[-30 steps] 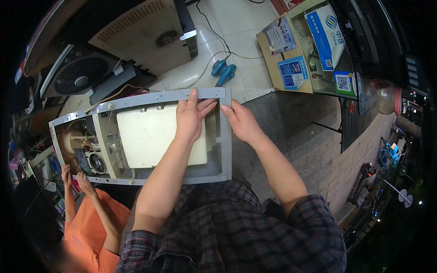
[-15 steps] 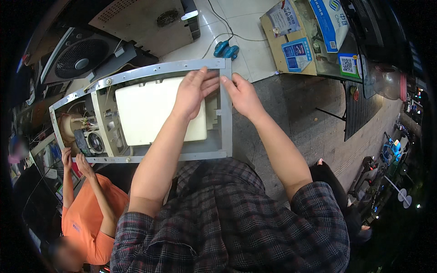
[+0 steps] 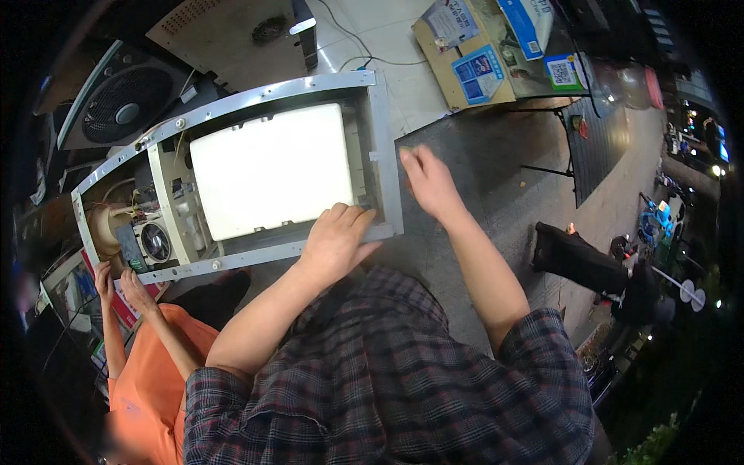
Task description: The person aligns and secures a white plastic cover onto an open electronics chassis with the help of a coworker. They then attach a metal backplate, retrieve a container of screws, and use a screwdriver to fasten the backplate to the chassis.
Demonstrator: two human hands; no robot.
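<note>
In front of me an open metal-framed appliance cabinet (image 3: 385,155) is turned on its side, tilted slightly. Inside it are a large cream plastic box (image 3: 271,170), a small round fan (image 3: 156,242) and a tan rounded part (image 3: 105,230) among wires. My left hand (image 3: 335,242) has its fingers bent over the near rail close to the right corner, with the thumb outside. Just right of the end rail, my right hand (image 3: 434,184) hangs in the air, apart from the frame. Its fingers are curled in, slightly blurred, and nothing shows in them.
At the cabinet's left end, a co-worker in an orange shirt (image 3: 167,341) has both hands (image 3: 133,288) on the rail. Behind stand a black fan (image 3: 128,101) and a large metal casing (image 3: 232,39). A cardboard-sided counter (image 3: 465,54) and folding table (image 3: 601,147) are at the right.
My left hand has gone from the far right corner to the near rail. My right hand has come away from the end rail, lower and rightward. The frame now appears slightly rotated.
</note>
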